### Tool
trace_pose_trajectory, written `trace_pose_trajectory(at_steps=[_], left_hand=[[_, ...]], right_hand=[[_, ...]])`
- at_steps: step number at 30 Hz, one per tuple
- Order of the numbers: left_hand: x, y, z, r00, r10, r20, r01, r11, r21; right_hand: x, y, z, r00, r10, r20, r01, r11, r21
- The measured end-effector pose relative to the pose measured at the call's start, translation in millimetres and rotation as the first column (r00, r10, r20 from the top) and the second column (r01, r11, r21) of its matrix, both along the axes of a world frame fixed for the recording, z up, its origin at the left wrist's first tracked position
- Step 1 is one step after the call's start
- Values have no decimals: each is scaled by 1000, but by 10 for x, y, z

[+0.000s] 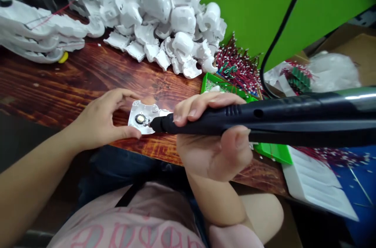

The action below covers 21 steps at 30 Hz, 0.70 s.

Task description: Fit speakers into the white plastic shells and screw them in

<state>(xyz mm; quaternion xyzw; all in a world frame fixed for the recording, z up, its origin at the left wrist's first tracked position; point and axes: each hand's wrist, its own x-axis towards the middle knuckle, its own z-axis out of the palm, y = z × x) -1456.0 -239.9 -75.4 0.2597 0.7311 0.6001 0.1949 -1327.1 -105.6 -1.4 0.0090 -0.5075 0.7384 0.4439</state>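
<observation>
A small white plastic shell (148, 110) lies on the wooden table, inner side up, with a round black-rimmed disc (140, 119) with a pale centre set in it. My left hand (95, 121) holds the shell's left side between thumb and fingers. In my right hand (202, 154) is a black electric screwdriver (279, 117), lying nearly level across the view. Its nose points left and reaches the shell beside the disc. The bit's tip is too small to make out, and the nose covers part of the shell's right end.
White plastic shells (155, 1) are heaped at the back of the wooden table (88, 76), with stacked white parts (35, 36) at left. A green tray (273, 152) and bundled red wires (239, 64) lie at right. The screwdriver's black cable (282, 25) loops above.
</observation>
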Motion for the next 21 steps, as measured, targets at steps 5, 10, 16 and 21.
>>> trace_pose_trajectory(at_steps=[5, 10, 16, 21], left_hand=[[34, 25, -54, 994, -69, -88, 64, 996, -64], [28, 37, -118, 999, -42, -13, 41, 998, -55], [10, 35, -156, 981, -76, -176, 45, 984, -173], [19, 32, -144, 873, -212, -439, 50, 935, -351]], right_hand=[[-92, -3, -134, 998, -31, 63, 28, 999, 45], [-134, -18, -189, 992, -46, 119, 37, 997, 72], [-155, -29, -211, 984, -53, 171, 35, 994, 104], [-185, -28, -246, 979, -50, 196, 34, 996, 87]])
